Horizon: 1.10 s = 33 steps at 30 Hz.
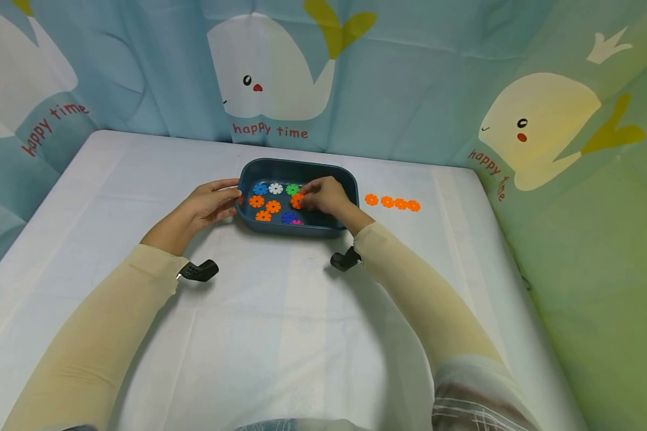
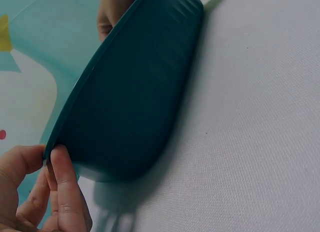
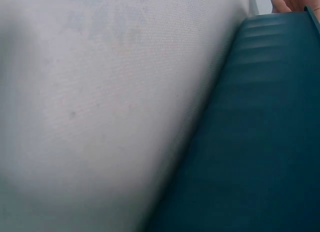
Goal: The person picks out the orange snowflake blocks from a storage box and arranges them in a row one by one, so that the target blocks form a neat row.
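A dark teal plastic basin [image 1: 313, 230] stands on the table with several notched, flower-shaped plastic discs inside. My left hand [image 1: 211, 202] grips its left end; in the left wrist view the thumb and fingers [image 2: 67, 184] pinch the rim. Reaching over the basin's right part, my right hand [image 1: 327, 196] has its fingertips on an orange disc [image 1: 297, 201], which they pinch. Around that disc lie a green disc [image 1: 292, 189], a white disc [image 1: 275, 188], a light blue disc [image 1: 260, 189] and a dark blue disc [image 1: 289, 218]. More orange discs [image 1: 272, 206] lie at the left.
Right of the basin, a single orange disc [image 1: 371, 199] lies on the white tablecloth [image 1: 302, 335], beside a joined row of orange discs [image 1: 401, 203]. A curtain [image 1: 410, 78] printed with whales rises behind the table's back edge.
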Available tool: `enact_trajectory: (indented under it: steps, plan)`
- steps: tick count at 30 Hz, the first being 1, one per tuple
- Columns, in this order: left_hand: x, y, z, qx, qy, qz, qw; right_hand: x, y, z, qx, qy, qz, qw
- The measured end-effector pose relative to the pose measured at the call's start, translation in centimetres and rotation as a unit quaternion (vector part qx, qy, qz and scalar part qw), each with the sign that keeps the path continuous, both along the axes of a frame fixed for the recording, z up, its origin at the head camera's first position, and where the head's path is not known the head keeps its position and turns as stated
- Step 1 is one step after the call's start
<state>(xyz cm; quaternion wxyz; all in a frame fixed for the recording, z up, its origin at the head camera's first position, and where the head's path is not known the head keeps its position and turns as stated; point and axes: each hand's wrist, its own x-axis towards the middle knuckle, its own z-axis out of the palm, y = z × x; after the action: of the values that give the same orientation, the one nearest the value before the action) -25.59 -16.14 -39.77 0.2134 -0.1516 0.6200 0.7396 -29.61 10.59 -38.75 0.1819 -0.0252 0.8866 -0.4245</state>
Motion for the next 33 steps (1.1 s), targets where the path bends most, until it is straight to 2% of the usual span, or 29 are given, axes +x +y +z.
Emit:
enact_trajectory:
  steps: [12,23,33]
  plan:
    - [0.0,0.0,-0.1,0.001,-0.001,-0.002,1.0,0.6,1.4,0.5,-0.002,0.012,-0.007,0.9999]
    - [0.0,0.1,-0.1,0.025,-0.004,0.001,0.9997,1.1,3.1,1.5,-0.071,0.015,-0.017,0.9972]
    - [0.0,-0.1,-0.1,0.012,-0.002,0.0,0.9999,1.5,5.2,2.2,-0.076,0.021,-0.036,0.9962]
